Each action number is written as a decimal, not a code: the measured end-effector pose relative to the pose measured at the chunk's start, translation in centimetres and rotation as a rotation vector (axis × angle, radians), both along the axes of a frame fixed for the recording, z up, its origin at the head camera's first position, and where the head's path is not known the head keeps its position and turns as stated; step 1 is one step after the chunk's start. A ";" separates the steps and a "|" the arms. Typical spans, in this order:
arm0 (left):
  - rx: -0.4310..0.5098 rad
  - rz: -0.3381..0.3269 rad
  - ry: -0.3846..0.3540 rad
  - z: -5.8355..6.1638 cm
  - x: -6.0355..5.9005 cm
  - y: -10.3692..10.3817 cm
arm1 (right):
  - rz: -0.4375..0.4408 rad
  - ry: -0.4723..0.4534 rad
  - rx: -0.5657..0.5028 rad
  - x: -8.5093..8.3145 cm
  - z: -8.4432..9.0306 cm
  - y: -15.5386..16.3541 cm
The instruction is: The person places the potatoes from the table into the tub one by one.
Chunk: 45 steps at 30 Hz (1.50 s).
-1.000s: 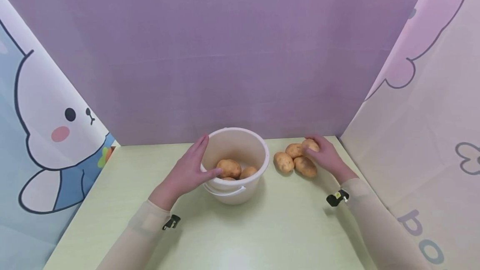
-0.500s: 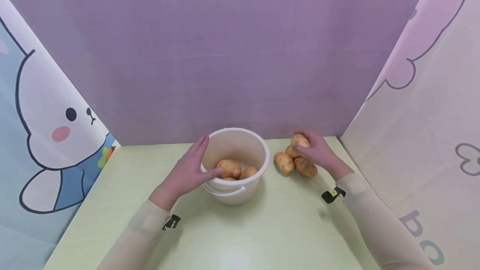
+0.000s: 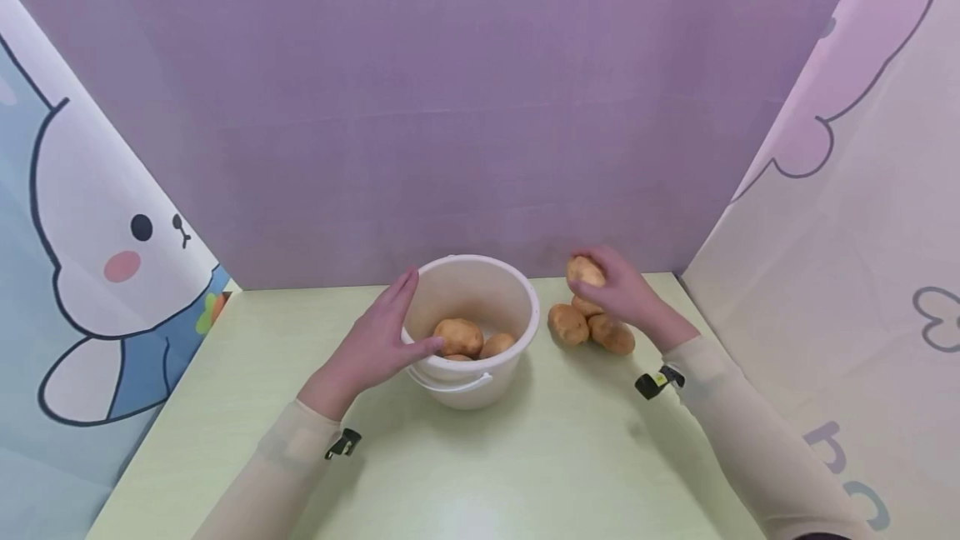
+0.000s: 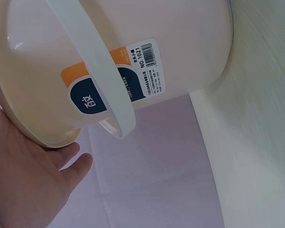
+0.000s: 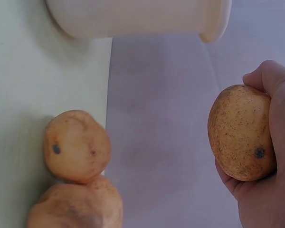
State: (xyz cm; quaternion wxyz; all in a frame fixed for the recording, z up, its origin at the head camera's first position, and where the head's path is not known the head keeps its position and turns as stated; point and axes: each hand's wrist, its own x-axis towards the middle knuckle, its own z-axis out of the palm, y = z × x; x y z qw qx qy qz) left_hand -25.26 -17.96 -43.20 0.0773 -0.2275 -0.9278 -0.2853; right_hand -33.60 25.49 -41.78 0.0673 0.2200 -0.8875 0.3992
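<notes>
Showing one dark spot, the gripped potato point(image 5: 240, 133) looks speckled tan

Over the last second, right hand point(image 3: 627, 290) and gripped potato point(image 3: 584, 271) have shifted leftward and slightly up in head view, nearer the frame's centre.

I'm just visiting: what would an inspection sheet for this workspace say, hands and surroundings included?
Surface: pale table, bearing the bucket and loose potatoes.
Job's things: white bucket, upright, with potatoes inside; three loose potatoes to its right.
Clutter: nothing seen.
Hands: left hand rests on the bucket's rim; right hand holds another potato, apart from the loose ones.
Cables: nothing seen.
Surroundings: purple backdrop; cartoon-printed side panels.
</notes>
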 end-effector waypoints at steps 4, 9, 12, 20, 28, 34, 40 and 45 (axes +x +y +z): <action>-0.005 0.001 0.003 0.0 -0.1 0.0 | 0.015 0.007 0.011 -0.2 0.7 -0.5; -0.005 0.000 0.000 -0.1 -0.2 0.0 | 0.031 0.026 0.038 -0.1 1.5 -1.3; -0.004 0.000 -0.003 -0.1 -0.1 0.0 | 0.051 0.043 0.045 -0.2 1.9 -1.8; -0.006 0.000 0.002 -0.2 -0.2 0.0 | 0.101 0.089 0.049 -0.5 2.9 -3.3; -0.001 -0.005 0.006 -0.2 -0.3 0.0 | 0.145 0.109 0.041 -0.8 3.8 -5.0; 0.001 -0.005 0.003 -0.1 -0.2 0.0 | 0.160 0.108 0.057 -0.8 4.3 -6.2; 0.011 -0.008 0.005 -0.1 -0.3 -0.1 | 0.205 0.137 0.051 -0.9 4.8 -7.7; 0.013 -0.010 0.003 -0.2 -0.3 -0.2 | 0.236 0.163 0.059 -1.1 4.8 -8.9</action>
